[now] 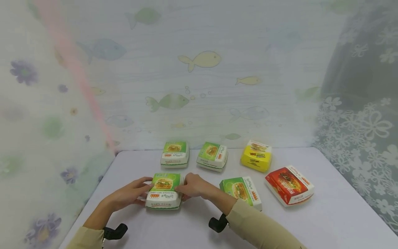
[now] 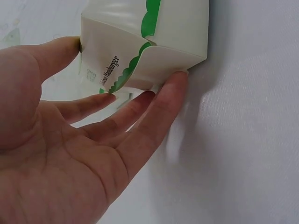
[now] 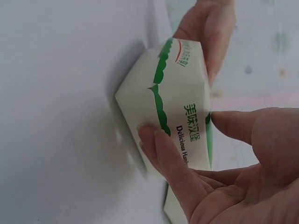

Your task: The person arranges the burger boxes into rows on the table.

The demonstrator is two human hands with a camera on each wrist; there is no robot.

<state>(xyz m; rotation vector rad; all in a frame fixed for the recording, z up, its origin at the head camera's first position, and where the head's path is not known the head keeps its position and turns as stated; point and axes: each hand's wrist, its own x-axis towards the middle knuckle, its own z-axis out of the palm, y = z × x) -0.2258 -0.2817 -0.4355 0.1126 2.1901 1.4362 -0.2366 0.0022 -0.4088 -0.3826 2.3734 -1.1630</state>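
A green and white hamburger box [image 1: 165, 185] sits at the front left of the white table, its lid closed and a burger picture on top. My left hand [image 1: 130, 194] holds its left side, the thumb at the upper edge and the fingers against the white side wall [image 2: 180, 32]. From the right, my right hand [image 1: 196, 185] grips the same box, with the thumb on the top edge. In the right wrist view its fingers [image 3: 170, 156] lie on the side printed "Delicious". The box's underside is hidden.
Behind stand two more green boxes [image 1: 174, 154] [image 1: 212, 156] and a yellow box [image 1: 256, 155]. Another green box [image 1: 240, 191] lies partly behind my right forearm, with a red box [image 1: 290, 185] beyond it. Patterned curtains [image 1: 199, 114] border the table.
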